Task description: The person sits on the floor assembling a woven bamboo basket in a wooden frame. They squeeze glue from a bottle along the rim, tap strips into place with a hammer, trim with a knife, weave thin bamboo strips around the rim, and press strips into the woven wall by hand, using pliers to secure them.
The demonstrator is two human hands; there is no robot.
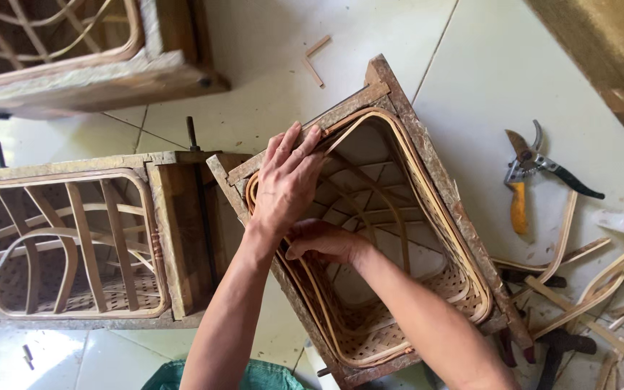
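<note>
A square wooden mould frame (pixel 435 188) lies tilted on the tiled floor with a woven bamboo basket (pixel 370 332) set inside it. My left hand (pixel 287 180) lies flat on the frame's upper left edge, fingers pressing the bent rattan rim strips (pixel 427 180) against the wood. My right hand (pixel 323 240) reaches inside the basket just below the left hand, fingers curled against the inner rim strips at the left wall. Curved bamboo ribs cross the basket's inside.
A second mould frame with a ribbed basket (pixel 66 242) lies at the left, a third (pixel 74 50) at the top left. Pruning shears (pixel 532 170) with a yellow and a black handle lie at the right, next to a small glue bottle (pixel 619 222) and loose bamboo strips (pixel 586 289).
</note>
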